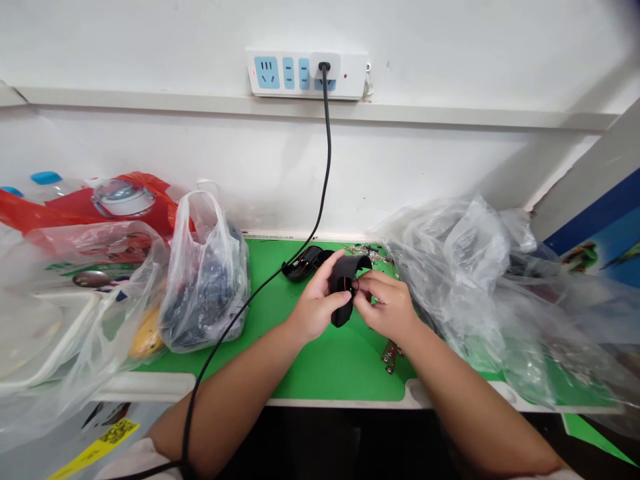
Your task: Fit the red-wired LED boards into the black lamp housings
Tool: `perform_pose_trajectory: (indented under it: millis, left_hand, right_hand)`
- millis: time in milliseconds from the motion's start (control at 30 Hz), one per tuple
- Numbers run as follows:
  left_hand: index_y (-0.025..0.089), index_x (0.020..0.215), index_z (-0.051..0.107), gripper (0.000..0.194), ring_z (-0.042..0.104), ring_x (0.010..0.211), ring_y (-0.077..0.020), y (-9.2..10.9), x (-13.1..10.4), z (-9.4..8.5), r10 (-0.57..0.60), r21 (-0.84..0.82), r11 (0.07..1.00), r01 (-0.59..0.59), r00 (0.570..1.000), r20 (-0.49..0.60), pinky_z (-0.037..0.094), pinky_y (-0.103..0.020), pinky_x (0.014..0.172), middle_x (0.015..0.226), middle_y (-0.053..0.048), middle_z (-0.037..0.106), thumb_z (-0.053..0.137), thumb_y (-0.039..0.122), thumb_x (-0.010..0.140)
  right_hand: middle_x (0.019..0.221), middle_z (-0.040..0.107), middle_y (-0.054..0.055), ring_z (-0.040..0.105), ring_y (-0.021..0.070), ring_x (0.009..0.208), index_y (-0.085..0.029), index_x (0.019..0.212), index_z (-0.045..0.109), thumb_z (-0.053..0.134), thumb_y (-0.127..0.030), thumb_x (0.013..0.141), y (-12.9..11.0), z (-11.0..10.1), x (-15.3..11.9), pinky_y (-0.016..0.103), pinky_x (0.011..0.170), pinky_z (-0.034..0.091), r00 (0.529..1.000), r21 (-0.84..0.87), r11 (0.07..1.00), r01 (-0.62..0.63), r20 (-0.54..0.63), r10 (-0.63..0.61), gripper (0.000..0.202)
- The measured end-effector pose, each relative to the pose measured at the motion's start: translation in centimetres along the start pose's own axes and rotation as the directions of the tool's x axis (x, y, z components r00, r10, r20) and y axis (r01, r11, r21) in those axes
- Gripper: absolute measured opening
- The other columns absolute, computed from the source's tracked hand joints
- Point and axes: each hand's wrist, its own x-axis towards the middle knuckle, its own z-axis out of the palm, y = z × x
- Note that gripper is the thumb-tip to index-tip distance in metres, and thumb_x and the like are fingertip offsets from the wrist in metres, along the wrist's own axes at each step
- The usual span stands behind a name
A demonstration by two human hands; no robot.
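Observation:
A black curved plastic shell (342,285) is tilted up above the green table mat (320,373). My left hand (318,301) is closed around its left side, with the thumb pressed across the front. A thin reddish-orange line shows on the shell near that thumb. My right hand (384,301) pinches at the shell's right inner side; what its fingertips hold is too small to make out. Behind my left hand lies another black plastic part (302,264). Small metal parts (371,253) are scattered beyond the shell, and brown pieces with round metal ends (391,355) lie below my right hand.
A black cable (327,147) drops from a wall power strip (307,75) and runs over the mat and past my left forearm. A knotted plastic bag (205,280) stands left, beside more bags and a yellow item (148,333). Crumpled clear bags (465,267) fill the right side.

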Motion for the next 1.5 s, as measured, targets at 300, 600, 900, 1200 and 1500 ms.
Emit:
perform_pose_trajectory:
  millis: [300,600,900,1200,1500]
  left_hand:
    - [0.03,0.138,0.046,0.071,0.046,0.127,-0.0262,0.15,-0.11,0.19,-0.024,-0.051,0.998,0.024,1.0,0.0,0.029,-0.041,0.111,0.133,-0.002,0.055,0.07,0.015,0.072]
    - [0.029,0.136,0.05,0.071,0.044,0.129,-0.0246,0.37,-0.05,0.42,-0.046,-0.126,0.991,0.045,0.999,-0.006,0.028,-0.038,0.111,0.134,-0.002,0.057,0.072,0.011,0.07]
    - [0.03,0.136,0.049,0.067,0.044,0.13,-0.023,0.98,0.1,0.42,-0.119,-0.228,0.966,0.122,0.993,0.024,0.028,-0.037,0.112,0.136,-0.002,0.055,0.07,0.015,0.075]
    - [0.029,0.136,0.047,0.067,0.043,0.131,-0.0236,0.44,0.05,0.34,-0.051,-0.19,0.98,0.062,0.997,0.063,0.031,-0.037,0.111,0.143,-0.005,0.048,0.073,0.02,0.075]
    - [0.022,0.132,0.05,0.06,0.046,0.127,-0.027,0.63,0.36,0.35,-0.015,-0.142,0.99,0.026,0.997,0.079,0.034,-0.039,0.107,0.134,-0.01,0.054,0.072,0.026,0.076]
  right_hand:
    - [0.074,0.065,0.006,0.061,0.0154,0.064,-0.019,0.078,0.064,0.051,-0.006,0.074,0.2,-0.05,-0.02,0.027,0.058,0.05,1.0,0.024,1.0,-0.016,0.009,0.016,0.018]
    - [0.074,0.065,0.006,0.06,0.0151,0.064,-0.017,0.076,0.064,0.051,-0.005,0.074,0.04,0.04,-0.04,0.026,0.058,0.049,1.0,-0.026,1.0,-0.016,0.004,0.016,0.018]
    - [0.073,0.064,0.006,0.06,0.015,0.063,-0.017,0.074,0.063,0.051,-0.005,0.075,0.08,0.01,-0.13,0.026,0.057,0.048,1.0,0.022,1.0,-0.022,0.008,0.022,0.018]
    - [0.074,0.064,0.005,0.061,0.015,0.065,-0.018,0.073,0.062,0.051,-0.005,0.074,0.05,-0.33,0.15,0.027,0.059,0.05,0.999,0.021,0.999,-0.037,-0.035,0.038,0.017]
    - [0.069,0.061,0.003,0.056,0.0144,0.062,-0.018,0.075,0.061,0.054,-0.008,0.074,-0.24,-0.18,0.07,0.028,0.057,0.047,0.991,0.069,0.991,-0.115,-0.056,0.119,0.012]
